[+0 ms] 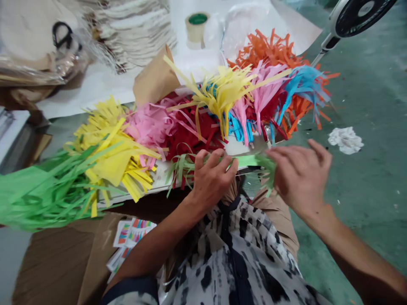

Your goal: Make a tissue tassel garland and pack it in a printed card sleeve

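Pinching a green fringed tissue strip point(251, 161) taut above the lap, at the near edge of the counter point(187, 59). Left hand point(213, 178) clenched on one end, right hand point(300, 173) curled around the other. Just behind, crowded heaps of fringe: green point(47, 190), yellow point(111, 144), red point(190, 131). Likely to tear if pulled harder, being thin and slit. Could also snag the red fringe beside the left hand and drag it off the edge. Close to a fan point(359, 15); if running, might scatter loose strips onto the floor point(365, 93), near the crumpled white paper point(345, 140).

White table point(101, 82) w/ fringed paper bundles point(190, 123), tape roll point(196, 26)
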